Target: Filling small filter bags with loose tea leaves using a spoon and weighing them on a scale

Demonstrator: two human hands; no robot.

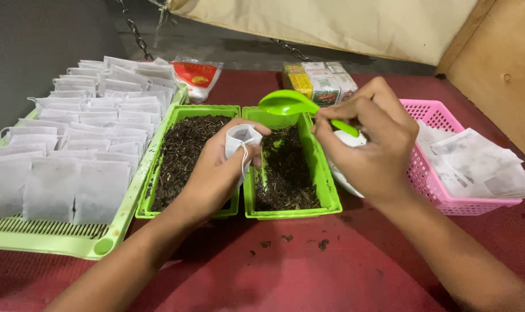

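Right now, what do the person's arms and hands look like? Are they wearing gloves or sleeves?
No gloves and no sleeves show. Both forearms are bare right up to the bottom edge of the picture. The left hand and the right hand are bare too, with short fingernails. No ring, watch or bracelet can be seen on either wrist or on any finger that shows.

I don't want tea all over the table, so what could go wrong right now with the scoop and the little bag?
1. The left hand pinches the small white bag with a narrow mouth; tea from the green scoop in the right hand could miss it.
2. Crumbs already lie on the red table, so more spill seems likely.
3. The forearms sit close to the two green trays; a nudge might shift them.
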